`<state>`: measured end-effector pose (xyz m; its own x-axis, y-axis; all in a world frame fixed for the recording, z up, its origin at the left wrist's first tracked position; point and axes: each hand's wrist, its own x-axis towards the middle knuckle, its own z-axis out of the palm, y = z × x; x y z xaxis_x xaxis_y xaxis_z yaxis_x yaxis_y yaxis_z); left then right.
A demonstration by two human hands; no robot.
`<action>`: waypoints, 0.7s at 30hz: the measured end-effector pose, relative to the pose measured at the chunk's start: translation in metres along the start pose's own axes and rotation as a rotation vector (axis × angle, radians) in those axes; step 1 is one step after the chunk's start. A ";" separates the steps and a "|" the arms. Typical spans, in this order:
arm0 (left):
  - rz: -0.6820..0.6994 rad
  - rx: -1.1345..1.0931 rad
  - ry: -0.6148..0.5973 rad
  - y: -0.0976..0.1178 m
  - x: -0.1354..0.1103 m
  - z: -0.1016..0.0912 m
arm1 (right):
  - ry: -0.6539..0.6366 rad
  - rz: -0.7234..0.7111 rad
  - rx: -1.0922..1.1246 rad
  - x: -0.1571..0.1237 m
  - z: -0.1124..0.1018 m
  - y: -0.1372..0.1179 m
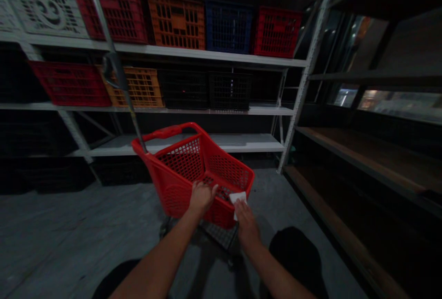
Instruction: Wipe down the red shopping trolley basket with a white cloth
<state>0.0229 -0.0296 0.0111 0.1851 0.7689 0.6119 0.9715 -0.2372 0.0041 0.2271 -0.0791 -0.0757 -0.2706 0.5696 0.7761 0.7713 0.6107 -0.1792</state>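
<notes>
Red shopping cart (203, 170): my left hand (202, 197) is curling over its rim, right fingers (241, 209) pinching a white card (238, 198); crate-filled shelving (152, 55) ahead, concrete floor (69, 216) spreading left.

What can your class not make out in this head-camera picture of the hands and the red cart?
Head view:
The white card: any print is too small to read, and the right hand covers part of it.
The floor of the cart: the left hand, the cart's mesh wall and shadow hide it.
The black crates: shadow hides whatever may be inside.
</notes>
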 end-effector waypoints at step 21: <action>0.005 -0.023 -0.078 0.004 -0.005 -0.008 | -0.129 0.271 0.059 0.029 -0.001 0.030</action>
<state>0.0243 -0.0390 0.0141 0.2024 0.8114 0.5483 0.9668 -0.2546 0.0199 0.2428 -0.0446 -0.0578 -0.1336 0.7790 0.6126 0.7918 0.4557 -0.4067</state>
